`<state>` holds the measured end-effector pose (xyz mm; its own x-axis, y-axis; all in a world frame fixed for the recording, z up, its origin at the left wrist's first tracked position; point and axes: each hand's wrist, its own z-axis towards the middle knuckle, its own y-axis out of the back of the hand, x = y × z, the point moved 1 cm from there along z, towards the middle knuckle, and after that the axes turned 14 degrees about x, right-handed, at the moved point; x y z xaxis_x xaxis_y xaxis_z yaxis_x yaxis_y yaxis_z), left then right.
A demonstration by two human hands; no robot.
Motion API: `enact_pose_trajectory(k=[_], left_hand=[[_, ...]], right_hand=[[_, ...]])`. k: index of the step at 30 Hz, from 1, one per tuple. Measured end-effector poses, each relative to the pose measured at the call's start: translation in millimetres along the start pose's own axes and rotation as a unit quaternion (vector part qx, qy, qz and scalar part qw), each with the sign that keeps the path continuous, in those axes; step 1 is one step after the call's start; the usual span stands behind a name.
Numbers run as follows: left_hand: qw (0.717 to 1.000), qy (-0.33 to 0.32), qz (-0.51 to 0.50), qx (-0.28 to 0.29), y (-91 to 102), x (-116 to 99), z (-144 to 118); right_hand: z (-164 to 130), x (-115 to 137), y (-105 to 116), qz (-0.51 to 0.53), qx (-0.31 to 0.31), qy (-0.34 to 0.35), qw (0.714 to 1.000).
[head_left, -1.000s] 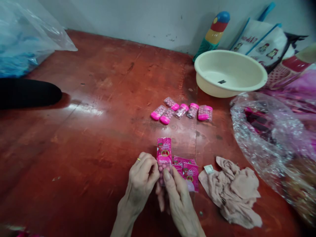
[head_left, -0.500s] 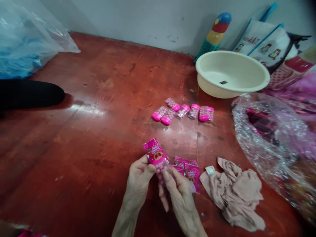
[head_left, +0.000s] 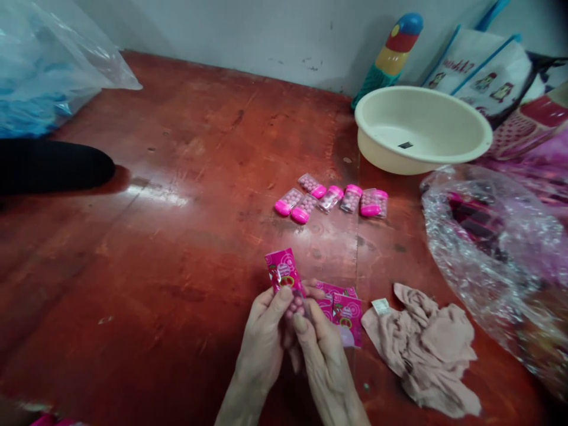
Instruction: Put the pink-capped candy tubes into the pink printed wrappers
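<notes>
Above the table's front part, my left hand [head_left: 266,331] and my right hand [head_left: 322,346] both grip one small clear candy box of pink balls [head_left: 296,304]. A printed pink sleeve [head_left: 282,265] covers its upper end, tilted up and to the left. My left thumb presses on the sleeve where it meets the box; my right thumb and fingers pinch the lower end, which they partly hide. Just right of my hands lie several flat pink printed sleeves [head_left: 348,313], overlapping. Farther back, several candy boxes with pink caps [head_left: 305,207] lie in a loose row.
A crumpled beige cloth [head_left: 426,349] lies at the right, beside a large clear plastic bag [head_left: 497,236] with pink items. Behind stand a cream basin [head_left: 386,151] and a colourful bottle-shaped object [head_left: 393,53]. A black rounded object [head_left: 57,167] juts in from the left.
My left hand has shifted right, closer to my right hand, and its thumb now lies over the lower part of the sleeve. The sleeve and box have moved slightly right and stand more upright.
</notes>
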<state>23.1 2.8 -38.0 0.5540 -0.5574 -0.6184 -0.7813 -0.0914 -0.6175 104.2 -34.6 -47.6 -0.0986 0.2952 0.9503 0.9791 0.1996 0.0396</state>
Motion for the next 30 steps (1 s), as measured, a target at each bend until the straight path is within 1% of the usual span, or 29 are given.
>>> enact_pose_trajectory(k=[1, 3, 6, 10, 11, 14, 16, 18, 20, 23, 27, 30], left_hand=[[1.000, -0.002, -0.004, -0.005, 0.4, -1, 0], [1.000, -0.012, -0.013, 0.001, -0.1, -3, -1], [1.000, -0.014, -0.010, 0.008, -3.0, 0, -2], [0.999, 0.007, -0.001, 0.035, -6.0, 6, -3], [0.999, 0.010, 0.003, 0.036, -5.6, 8, -3], [0.999, 0.017, 0.030, 0.023, -1.4, 11, -4], [0.998, 0.023, 0.047, 0.024, 1.7, 13, -4], [0.997, 0.027, 0.065, 0.033, 3.8, 15, -4], [0.995, 0.031, 0.086, 0.046, 4.4, 18, -5], [0.992, 0.026, 0.112, 0.057, 3.0, 19, -6], [0.986, 0.017, 0.152, 0.072, -0.9, 17, -8], [0.981, 0.007, 0.178, 0.082, -4.6, 15, -9]], right_hand=[[0, -1, -1, 0.003, 0.013, -0.007, 1.000], [0, -1, -3, 0.001, 0.014, -0.013, 1.000], [1, -2, -5, -0.006, -0.006, 0.004, 1.000], [4, -3, -5, -0.023, -0.055, 0.023, 0.998], [5, -3, -4, -0.018, -0.054, 0.020, 0.998], [6, -4, -5, 0.041, -0.023, 0.002, 0.999], [8, -3, -6, 0.083, -0.013, -0.005, 0.996], [9, -3, -5, 0.114, -0.011, -0.010, 0.993], [10, -3, -4, 0.134, -0.011, -0.029, 0.991], [12, -1, 0, 0.140, -0.035, -0.047, 0.988], [11, 3, 4, 0.109, -0.068, -0.005, 0.992], [9, -2, 6, 0.104, -0.075, 0.027, 0.991]])
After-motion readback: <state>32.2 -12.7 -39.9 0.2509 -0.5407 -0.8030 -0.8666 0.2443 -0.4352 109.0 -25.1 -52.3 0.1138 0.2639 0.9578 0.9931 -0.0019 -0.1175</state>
